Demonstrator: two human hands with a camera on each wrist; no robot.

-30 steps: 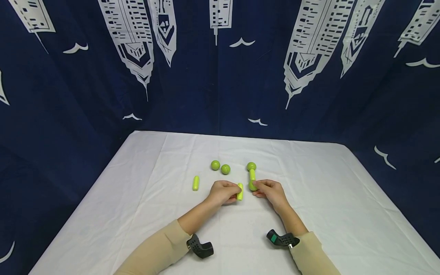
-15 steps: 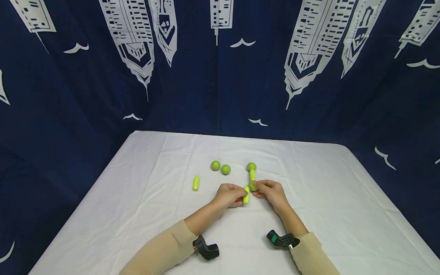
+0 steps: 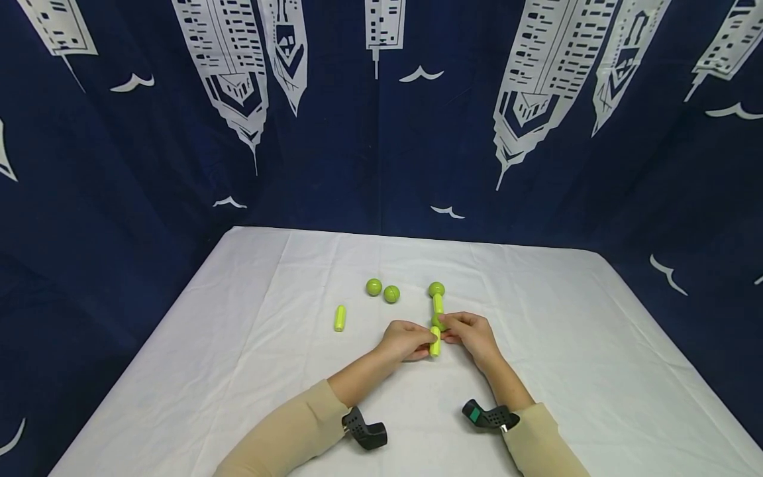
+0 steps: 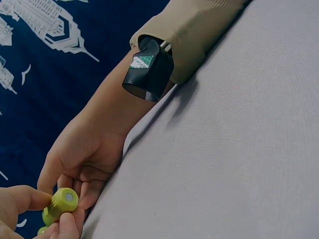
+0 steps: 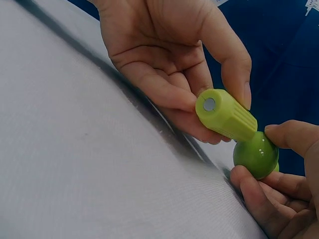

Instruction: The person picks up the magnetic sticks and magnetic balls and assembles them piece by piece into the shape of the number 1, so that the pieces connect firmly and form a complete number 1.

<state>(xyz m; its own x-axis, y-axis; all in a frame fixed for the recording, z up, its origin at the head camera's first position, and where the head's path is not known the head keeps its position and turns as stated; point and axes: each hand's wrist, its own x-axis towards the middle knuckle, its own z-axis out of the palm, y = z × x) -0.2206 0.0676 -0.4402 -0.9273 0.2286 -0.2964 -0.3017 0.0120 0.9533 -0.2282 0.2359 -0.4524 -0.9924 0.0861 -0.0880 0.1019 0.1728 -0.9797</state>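
My left hand [image 3: 406, 340] pinches a ridged yellow-green magnetic rod [image 3: 436, 344] between thumb and fingers. A silvery disc shows in the rod's near end in both wrist views. Its far end meets a green ball [image 5: 256, 155], which my right hand [image 3: 471, 331] grips between thumb and fingertips. Beyond that ball, in the head view, a second rod [image 3: 438, 304] runs away from me to another green ball [image 3: 436, 289], all in one line. The held ball is partly hidden by fingers in the head view.
Two loose green balls [image 3: 373, 287] [image 3: 391, 294] lie left of the line of pieces. A loose yellow-green rod [image 3: 340, 318] lies nearer me and further left. White cloth covers the table [image 3: 286, 265]; a dark blue printed curtain [image 3: 381, 146] hangs behind it.
My left hand has moved right and slightly toward me, bringing its rod up to the near side of the held ball. My right hand and the loose pieces have stayed put.
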